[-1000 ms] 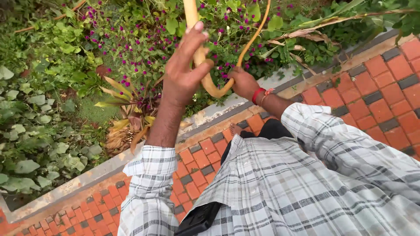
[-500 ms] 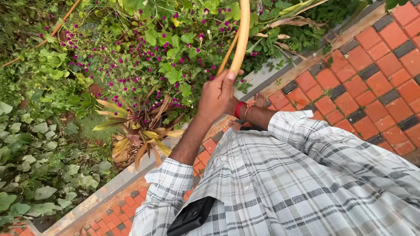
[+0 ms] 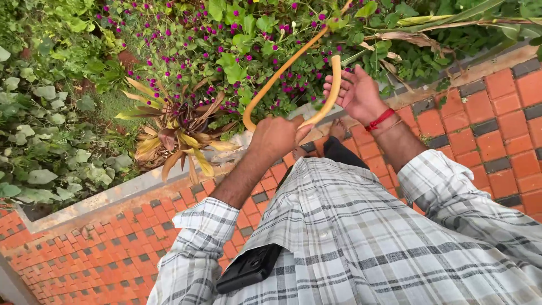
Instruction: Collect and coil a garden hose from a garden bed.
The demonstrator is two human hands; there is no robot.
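Observation:
A yellow-tan flexible tube comes down from the top of the view, bends into a U and rises to a free end near my right palm. My left hand is closed around the bottom of that bend, just above the edge of the flower bed. My right hand, with a red thread at its wrist, is held up with fingers spread. The tube's short free end lies against its thumb side, not gripped.
Beyond a grey concrete curb is a flower bed with purple blooms and a plant with yellow-brown leaves. Red brick paving lies underfoot; a bare foot shows. A black phone sits in my shirt pocket.
My right hand has come off the tube and opened. My left hand has dropped lower and now grips the bend, and the tube's end has swung down beside my right palm.

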